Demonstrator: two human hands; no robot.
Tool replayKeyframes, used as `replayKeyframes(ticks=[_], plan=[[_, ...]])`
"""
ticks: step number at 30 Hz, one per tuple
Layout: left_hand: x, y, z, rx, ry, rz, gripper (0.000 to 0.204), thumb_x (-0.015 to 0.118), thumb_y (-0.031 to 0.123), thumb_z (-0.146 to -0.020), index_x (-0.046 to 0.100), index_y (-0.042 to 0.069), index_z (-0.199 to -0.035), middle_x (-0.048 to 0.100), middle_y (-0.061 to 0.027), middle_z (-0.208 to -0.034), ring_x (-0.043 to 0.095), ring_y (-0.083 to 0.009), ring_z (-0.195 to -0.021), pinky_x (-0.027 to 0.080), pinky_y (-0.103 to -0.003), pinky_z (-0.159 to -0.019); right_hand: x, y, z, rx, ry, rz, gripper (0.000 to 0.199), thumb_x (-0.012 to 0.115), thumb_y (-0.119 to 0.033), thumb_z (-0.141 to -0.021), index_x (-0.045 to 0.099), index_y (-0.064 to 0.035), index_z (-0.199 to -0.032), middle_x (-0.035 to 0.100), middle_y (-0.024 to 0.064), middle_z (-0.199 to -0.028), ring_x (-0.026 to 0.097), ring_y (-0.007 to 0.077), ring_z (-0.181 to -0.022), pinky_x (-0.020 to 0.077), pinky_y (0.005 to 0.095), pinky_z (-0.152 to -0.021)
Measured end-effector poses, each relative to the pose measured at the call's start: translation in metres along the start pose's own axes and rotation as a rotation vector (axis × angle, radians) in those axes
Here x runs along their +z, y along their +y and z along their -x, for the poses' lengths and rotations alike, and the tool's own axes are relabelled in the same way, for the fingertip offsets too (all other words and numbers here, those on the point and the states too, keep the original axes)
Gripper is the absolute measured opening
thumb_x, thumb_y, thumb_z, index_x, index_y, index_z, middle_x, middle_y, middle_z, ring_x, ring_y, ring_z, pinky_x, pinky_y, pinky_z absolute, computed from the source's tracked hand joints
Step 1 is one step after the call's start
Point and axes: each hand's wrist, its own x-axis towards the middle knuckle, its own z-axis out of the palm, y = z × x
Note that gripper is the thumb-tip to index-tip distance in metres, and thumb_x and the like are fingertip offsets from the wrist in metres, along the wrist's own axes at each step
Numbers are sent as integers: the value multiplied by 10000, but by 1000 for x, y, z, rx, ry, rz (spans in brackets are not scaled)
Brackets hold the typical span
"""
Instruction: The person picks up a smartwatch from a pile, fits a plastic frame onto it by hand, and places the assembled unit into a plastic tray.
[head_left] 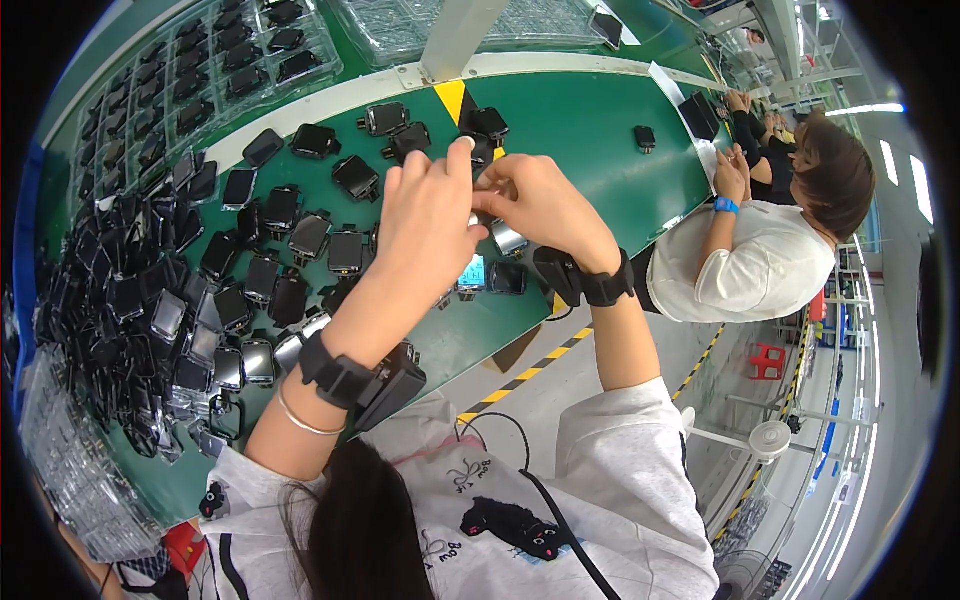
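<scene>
My left hand [430, 210] and my right hand [540, 203] meet above the green work table [590, 110]. Both have bent fingers, pinched close together at the same spot. Whatever small piece is between them is hidden by the fingers. Just below my right hand a silver-faced watch body [508, 238] shows. Near my left wrist lies a small watch with a lit blue screen [471, 272], beside a dark-screened watch body [507, 279]. Several black square watch bodies [345, 250] are spread left of my hands, and another black watch body [489, 124] lies just beyond them.
A big heap of dark watch parts [120, 290] covers the table's left side. Clear plastic trays [240, 60] with black pieces stand beyond a white rail [560, 63]. One lone watch body [645, 138] lies to the right. A co-worker [770, 240] sits at the right.
</scene>
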Motion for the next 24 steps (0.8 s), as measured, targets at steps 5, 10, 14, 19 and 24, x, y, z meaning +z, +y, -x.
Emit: replayKeyframes(ticks=[5, 10, 14, 19, 24], plan=[[5, 5, -2, -31, -35, -57, 744, 783, 94, -599, 418, -50, -1231, 630, -132, -845, 568, -295, -895, 416, -388, -805, 8, -14, 5, 75, 87, -9, 26, 597, 44, -688, 610, 42, -710, 599, 193, -650, 590, 324, -588, 471, 375, -581], [10, 8, -3, -44, -57, -105, 718, 768, 85, -591, 425, -74, -1201, 625, -148, -811, 576, -303, -867, 414, -392, -798, 14, -15, 10, -1, 223, 28, 53, 628, 4, -721, 595, 32, -690, 600, 191, -672, 591, 307, -605, 472, 353, -571], [9, 3, -2, -40, -46, -129, 657, 749, 81, -604, 455, -79, -1170, 636, -125, -785, 565, -282, -876, 416, -376, -816, 6, -14, 7, 28, 197, -174, 102, 617, -18, -773, 568, 28, -697, 599, 135, -671, 582, 214, -611, 458, 315, -562], [0, -19, -17, 1, 187, 38, 609, 721, 27, -627, 451, -79, -1163, 638, -125, -759, 572, -301, -891, 431, -396, -830, -10, -3, -13, -22, 323, -260, 142, 616, -81, -820, 577, 14, -722, 597, 71, -633, 575, 130, -603, 447, 292, -551], [-11, -58, -37, 141, 112, 25, 543, 670, -71, -643, 445, -84, -1137, 636, -171, -804, 581, -341, -900, 462, -417, -818, 2, -16, -55, 101, 114, 40, 220, 643, -164, -814, 592, 26, -717, 579, 87, -583, 575, 163, -565, 440, 312, -544]])
